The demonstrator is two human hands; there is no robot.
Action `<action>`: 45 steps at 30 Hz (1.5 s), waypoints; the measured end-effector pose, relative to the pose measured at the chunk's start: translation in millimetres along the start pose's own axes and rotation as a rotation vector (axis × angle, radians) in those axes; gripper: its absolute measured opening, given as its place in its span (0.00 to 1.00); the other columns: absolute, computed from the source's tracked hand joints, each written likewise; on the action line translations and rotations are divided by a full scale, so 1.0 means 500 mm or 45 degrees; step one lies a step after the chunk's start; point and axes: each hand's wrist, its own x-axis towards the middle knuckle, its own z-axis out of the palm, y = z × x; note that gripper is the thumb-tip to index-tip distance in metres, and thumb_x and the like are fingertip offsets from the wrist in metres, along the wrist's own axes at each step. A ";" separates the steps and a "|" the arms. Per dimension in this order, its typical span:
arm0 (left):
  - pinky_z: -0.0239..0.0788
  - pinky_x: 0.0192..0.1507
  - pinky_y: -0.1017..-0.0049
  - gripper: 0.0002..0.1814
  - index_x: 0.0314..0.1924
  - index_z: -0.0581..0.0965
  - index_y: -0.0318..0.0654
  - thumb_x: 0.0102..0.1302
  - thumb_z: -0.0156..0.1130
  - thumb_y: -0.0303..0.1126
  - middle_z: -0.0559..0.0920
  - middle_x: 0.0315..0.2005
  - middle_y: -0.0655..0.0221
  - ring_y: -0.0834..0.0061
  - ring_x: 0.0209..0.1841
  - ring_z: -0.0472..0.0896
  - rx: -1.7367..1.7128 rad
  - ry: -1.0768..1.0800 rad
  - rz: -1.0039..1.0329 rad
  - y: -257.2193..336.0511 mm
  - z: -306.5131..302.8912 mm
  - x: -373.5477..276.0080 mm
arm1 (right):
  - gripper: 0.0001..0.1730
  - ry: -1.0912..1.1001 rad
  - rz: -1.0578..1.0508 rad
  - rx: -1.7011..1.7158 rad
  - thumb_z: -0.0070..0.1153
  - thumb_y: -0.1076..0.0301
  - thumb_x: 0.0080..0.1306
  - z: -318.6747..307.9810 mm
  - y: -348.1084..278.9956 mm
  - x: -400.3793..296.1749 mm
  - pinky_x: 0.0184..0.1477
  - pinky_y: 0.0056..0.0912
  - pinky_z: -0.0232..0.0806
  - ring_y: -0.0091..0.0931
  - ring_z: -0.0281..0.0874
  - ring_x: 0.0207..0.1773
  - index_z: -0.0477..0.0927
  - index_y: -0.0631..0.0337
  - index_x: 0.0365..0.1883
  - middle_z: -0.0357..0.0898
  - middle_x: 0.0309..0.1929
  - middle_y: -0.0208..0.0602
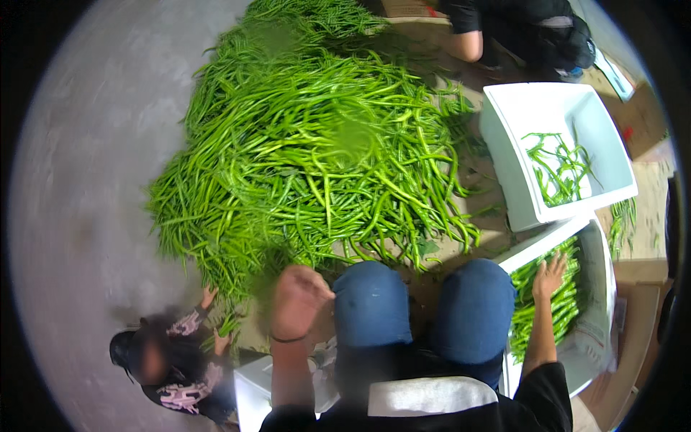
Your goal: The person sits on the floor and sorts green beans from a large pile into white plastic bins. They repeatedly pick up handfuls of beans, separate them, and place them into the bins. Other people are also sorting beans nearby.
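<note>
A large heap of long green chili peppers [324, 162] lies on the floor before my knees. My left hand [302, 297] is blurred, raised beside my left knee near the heap's lower edge; whether its fingers hold anything cannot be told. On the right, my right hand [550, 274] rests palm down, fingers apart, on green peppers [545, 308] laid lengthwise in a lined white foam box [599, 308]. Beyond that box stands another white foam box [499, 140] with a few loose peppers [561, 167] at its bottom.
A co-worker [173, 367] at lower left reaches into the heap's edge with both hands. Another person [518, 32] crouches at the upper right. A white box [251, 394] stands by my left forearm. Cardboard [637, 302] and scattered peppers [623, 221] lie beyond the right boxes.
</note>
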 end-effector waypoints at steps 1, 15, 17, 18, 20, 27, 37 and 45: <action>0.73 0.40 0.69 0.12 0.48 0.72 0.36 0.72 0.50 0.36 0.78 0.36 0.65 0.73 0.37 0.77 -0.011 0.278 0.100 0.014 -0.048 -0.026 | 0.33 -0.113 0.095 -0.031 0.34 0.43 0.72 -0.025 -0.013 0.004 0.66 0.70 0.37 0.42 0.38 0.77 0.49 0.37 0.74 0.39 0.77 0.34; 0.63 0.56 0.65 0.13 0.47 0.72 0.37 0.64 0.47 0.28 0.78 0.43 0.61 0.63 0.50 0.74 2.902 0.197 0.266 -0.374 -0.410 0.373 | 0.49 0.076 -0.865 1.071 0.29 0.30 0.67 -0.518 -0.556 -0.193 0.71 0.51 0.44 0.41 0.41 0.76 0.53 0.64 0.71 0.49 0.73 0.49; 0.63 0.54 0.68 0.08 0.41 0.73 0.40 0.63 0.49 0.30 0.80 0.37 0.64 0.67 0.44 0.77 2.947 0.016 0.019 -0.378 -0.460 0.393 | 0.47 -0.078 -1.110 0.835 0.26 0.32 0.68 -0.526 -0.586 -0.200 0.70 0.50 0.45 0.42 0.41 0.76 0.53 0.64 0.71 0.49 0.72 0.50; 0.63 0.50 0.70 0.05 0.36 0.73 0.42 0.63 0.48 0.29 0.81 0.32 0.66 0.68 0.38 0.78 2.957 0.006 0.080 -0.365 -0.459 0.396 | 0.47 -0.127 -1.060 0.853 0.25 0.33 0.69 -0.525 -0.590 -0.195 0.70 0.49 0.45 0.42 0.41 0.76 0.53 0.64 0.71 0.49 0.72 0.50; 0.66 0.50 0.67 0.11 0.40 0.73 0.39 0.58 0.58 0.33 0.82 0.34 0.62 0.64 0.42 0.79 2.834 -0.109 -0.169 -0.313 -0.462 0.418 | 0.46 -0.224 -0.956 0.922 0.24 0.34 0.69 -0.517 -0.600 -0.189 0.70 0.49 0.46 0.42 0.41 0.76 0.53 0.64 0.71 0.49 0.72 0.51; 0.71 0.48 0.62 0.23 0.45 0.77 0.34 0.52 0.67 0.41 0.82 0.39 0.50 0.54 0.44 0.80 2.328 -0.151 -0.527 -0.073 -0.347 0.526 | 0.47 -0.413 -0.776 1.116 0.22 0.31 0.68 -0.511 -0.616 -0.175 0.69 0.50 0.48 0.41 0.43 0.75 0.51 0.60 0.72 0.46 0.73 0.50; 0.70 0.40 0.68 0.14 0.53 0.73 0.43 0.68 0.54 0.33 0.78 0.32 0.71 0.72 0.33 0.74 -0.029 0.202 -0.003 0.143 -0.384 0.549 | 0.41 -0.559 -0.814 1.215 0.27 0.37 0.71 -0.501 -0.602 -0.167 0.68 0.48 0.50 0.40 0.49 0.73 0.55 0.59 0.71 0.51 0.70 0.47; 0.70 0.31 0.75 0.14 0.53 0.72 0.38 0.71 0.52 0.35 0.80 0.40 0.67 0.76 0.34 0.77 0.158 -0.134 -0.239 0.109 -0.046 0.387 | 0.24 -0.523 -1.060 1.446 0.51 0.65 0.69 -0.565 -0.759 -0.123 0.56 0.33 0.64 0.30 0.71 0.57 0.68 0.66 0.61 0.71 0.51 0.42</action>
